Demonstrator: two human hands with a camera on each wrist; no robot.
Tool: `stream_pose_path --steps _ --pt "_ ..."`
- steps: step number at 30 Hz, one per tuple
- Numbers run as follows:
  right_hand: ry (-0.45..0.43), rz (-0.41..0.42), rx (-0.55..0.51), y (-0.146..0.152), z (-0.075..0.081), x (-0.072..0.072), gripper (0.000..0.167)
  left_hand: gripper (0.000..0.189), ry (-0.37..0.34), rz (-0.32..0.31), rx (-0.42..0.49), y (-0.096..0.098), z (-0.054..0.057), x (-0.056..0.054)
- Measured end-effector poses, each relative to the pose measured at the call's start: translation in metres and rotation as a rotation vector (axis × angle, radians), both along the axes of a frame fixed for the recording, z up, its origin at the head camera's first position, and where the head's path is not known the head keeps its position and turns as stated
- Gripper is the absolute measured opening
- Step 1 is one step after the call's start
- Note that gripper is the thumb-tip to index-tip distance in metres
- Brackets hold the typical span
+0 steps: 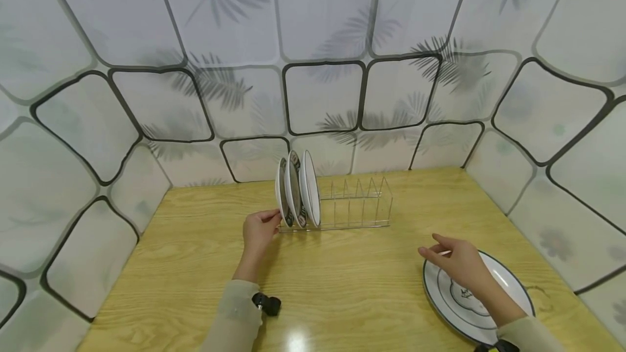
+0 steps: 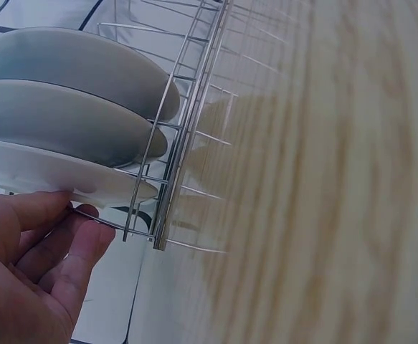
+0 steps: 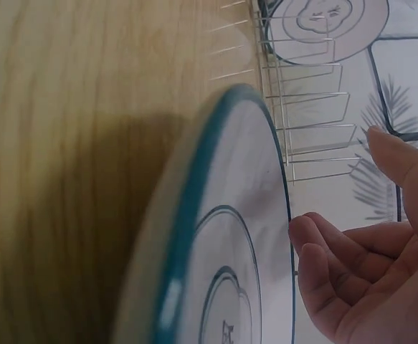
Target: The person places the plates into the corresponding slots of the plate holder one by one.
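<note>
Pinching the end wire of the rack, your left hand works low at its left side, thumb and fingertips closed round the metal in the left wrist view! Those fingertips sit right by the back of the leftmost plate; whether they touch it, you can't tell from here. Next to it stand the middle plate and the right-hand plate, all three on edge in the left part of the rack, backs towards your left hand. To their right run the bare wire dividers.

Over on the other side, your right hand hangs above the loose plate, gripping nothing: thumb well apart, fingers loosely bent. Contact with the rim? The views don't settle it. That plate lies flat, face up, on the wood-grain table, near you and to the right of the rack, its blue rim, ringed lines and small central motif showing. And behind it all rises the wall covering, grey leaves and dark outlined shapes, with the rack standing close before it!
</note>
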State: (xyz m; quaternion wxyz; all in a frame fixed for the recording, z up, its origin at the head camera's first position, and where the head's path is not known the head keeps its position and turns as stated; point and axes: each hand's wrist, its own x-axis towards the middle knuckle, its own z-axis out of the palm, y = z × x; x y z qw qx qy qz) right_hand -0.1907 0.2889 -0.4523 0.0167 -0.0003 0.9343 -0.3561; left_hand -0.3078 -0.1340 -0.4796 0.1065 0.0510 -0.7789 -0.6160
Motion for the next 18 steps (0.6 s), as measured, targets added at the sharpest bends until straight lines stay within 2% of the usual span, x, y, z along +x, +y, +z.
stream_pose_path --steps 11,15,18 --pt "-0.023 -0.032 0.066 0.001 -0.013 0.012 0.08 0.016 -0.013 -0.006 0.003 -0.001 0.002 -0.001" --pt "-0.033 -0.045 0.074 0.0 -0.019 0.015 0.057 0.017 -0.022 -0.004 0.006 0.0 0.002 0.0" --pt "-0.034 -0.051 0.093 -0.001 -0.022 0.018 0.05 0.017 -0.024 -0.004 0.003 0.0 0.001 0.0"
